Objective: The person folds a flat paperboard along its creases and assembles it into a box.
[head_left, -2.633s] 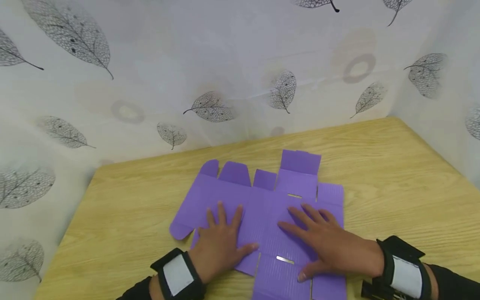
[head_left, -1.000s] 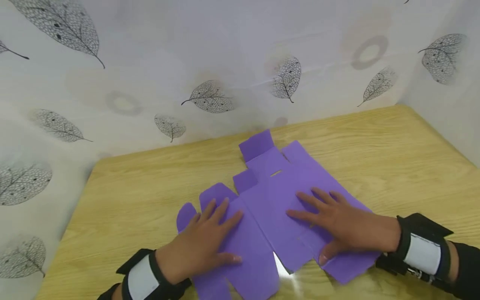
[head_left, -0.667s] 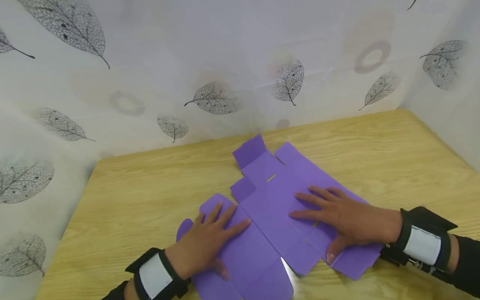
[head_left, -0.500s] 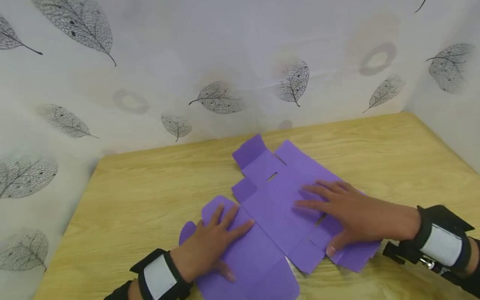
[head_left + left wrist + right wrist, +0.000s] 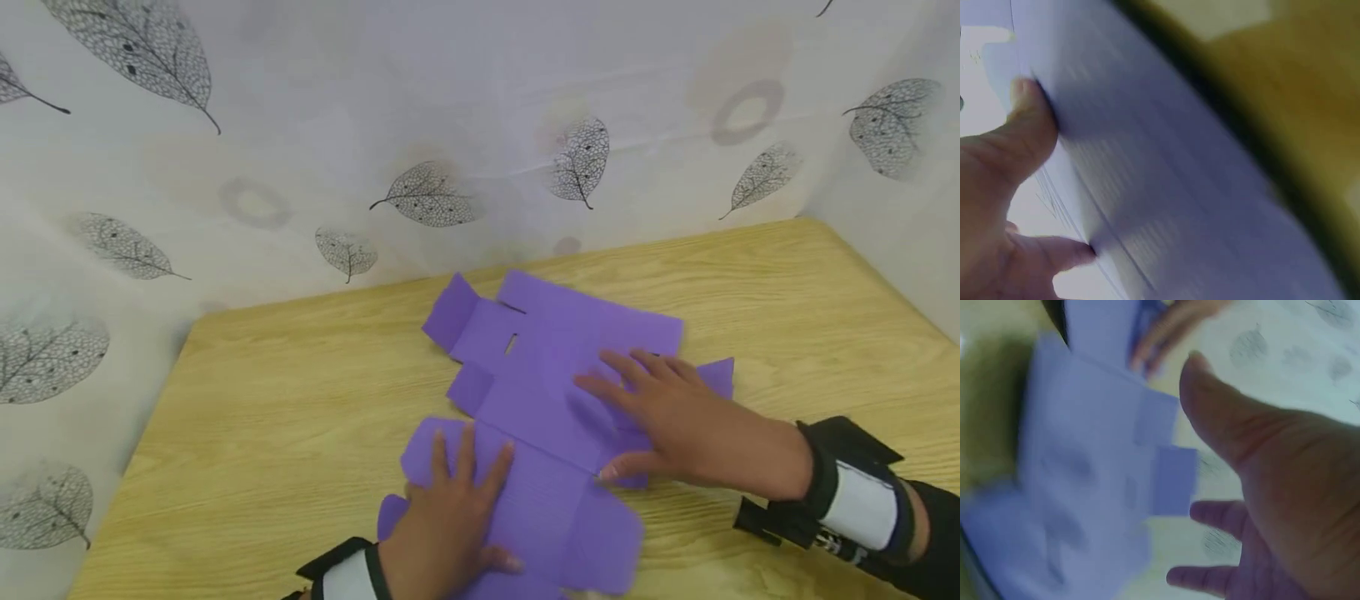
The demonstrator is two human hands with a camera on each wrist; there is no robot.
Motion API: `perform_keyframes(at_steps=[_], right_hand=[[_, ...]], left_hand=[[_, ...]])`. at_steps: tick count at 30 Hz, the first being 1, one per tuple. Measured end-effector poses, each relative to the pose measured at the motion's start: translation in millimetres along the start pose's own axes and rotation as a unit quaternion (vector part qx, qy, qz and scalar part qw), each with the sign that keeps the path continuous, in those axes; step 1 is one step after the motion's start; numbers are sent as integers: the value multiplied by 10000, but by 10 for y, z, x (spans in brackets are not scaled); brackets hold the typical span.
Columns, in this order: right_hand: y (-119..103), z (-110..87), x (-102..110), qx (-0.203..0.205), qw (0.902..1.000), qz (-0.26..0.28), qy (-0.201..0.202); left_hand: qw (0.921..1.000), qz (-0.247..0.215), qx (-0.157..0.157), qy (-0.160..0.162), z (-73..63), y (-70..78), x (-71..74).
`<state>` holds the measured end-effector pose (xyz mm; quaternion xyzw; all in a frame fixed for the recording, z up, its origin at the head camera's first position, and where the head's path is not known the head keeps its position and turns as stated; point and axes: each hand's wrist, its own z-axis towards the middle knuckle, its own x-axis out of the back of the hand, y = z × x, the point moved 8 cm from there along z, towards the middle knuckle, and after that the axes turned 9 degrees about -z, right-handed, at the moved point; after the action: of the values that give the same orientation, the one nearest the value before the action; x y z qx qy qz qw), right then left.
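The purple box blank (image 5: 551, 333) lies opened out on the table (image 5: 300, 400); the left hand (image 5: 442, 529), grip spread, rests on its nearer half; the right hand (image 5: 693, 425), also spread, is over the farther; laying-out looks mostly done, folding wholly undone.

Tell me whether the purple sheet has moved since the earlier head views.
Yes: against the tabletop, the purple sheet has turned counterclockwise, its far end flap swinging to the left.
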<state>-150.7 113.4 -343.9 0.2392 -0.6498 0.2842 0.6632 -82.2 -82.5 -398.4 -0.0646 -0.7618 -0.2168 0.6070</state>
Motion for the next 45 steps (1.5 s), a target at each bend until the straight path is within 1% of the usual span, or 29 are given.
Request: perform_keyframes(at_steps=[3,4,6,8,10,13,14,15,16,18,20,21,23,26,28,29,31,33,35,38,41,42,45], right_hand=[[-33,5,-240,-201,9985,109,-488],[-38,2,-304,-245,9978,140,-594],[-47,0,-390,-292,9970,229,-680],[-43,-22,-440,-320,9971,270,-642],[-43,-35,-445,-257,9981,280,-490],[-32,-42,-432,-87,9990,278,-352],[-25,-43,-427,-9,9990,284,-335],[-15,-43,-426,67,9990,289,-332],[-7,-36,-418,153,9988,302,-339],[17,-31,-414,288,9979,385,-433],[46,-34,-414,408,9967,473,-519],[59,-36,-414,474,9961,511,-546],[75,-41,-407,637,9945,596,-577],[89,-35,-389,899,9919,677,-588],[98,-27,-373,1025,9905,712,-579],[104,-23,-367,1058,9900,728,-589],[111,-21,-352,1090,9898,711,-577],[114,-26,-331,1053,9903,720,-543],[110,-36,-301,968,9916,725,-454],[85,-44,-246,831,9936,731,-240],[37,-26,-209,795,9946,663,-54],[26,-21,-224,787,9948,642,-69],[13,-17,-323,779,9950,574,-249]], left_hand=[[9998,175,116,28,-21,65,-60],[9997,217,141,41,-25,79,-77],[9994,303,155,88,-33,97,-90],[9996,235,155,31,-32,96,-91],[9997,92,173,-127,-41,67,-61],[9996,26,35,-288,-76,25,57],[9996,91,-130,-239,-88,26,115],[9991,162,-367,-147,-95,37,181],[9976,245,-653,33,-108,52,254],[9905,383,-1258,396,-122,91,379],[9814,442,-1759,634,-115,107,442],[9779,428,-1941,644,-106,104,444],[9753,413,-2114,485,-83,79,401],[9772,359,-2094,-38,-47,28,258],[9793,272,-1968,-377,-30,12,162],[9801,268,-1911,-469,-22,15,121],[9825,263,-1766,-535,-8,36,61],[9844,323,-1662,-485,-5,74,26],[9848,493,-1627,-354,-7,122,6],[9830,847,-1623,-128,-25,185,-5],[9808,1161,-1564,83,-43,228,-12],[9801,1242,-1542,150,-51,238,-11],[9820,1209,-1438,188,-63,239,-30]])
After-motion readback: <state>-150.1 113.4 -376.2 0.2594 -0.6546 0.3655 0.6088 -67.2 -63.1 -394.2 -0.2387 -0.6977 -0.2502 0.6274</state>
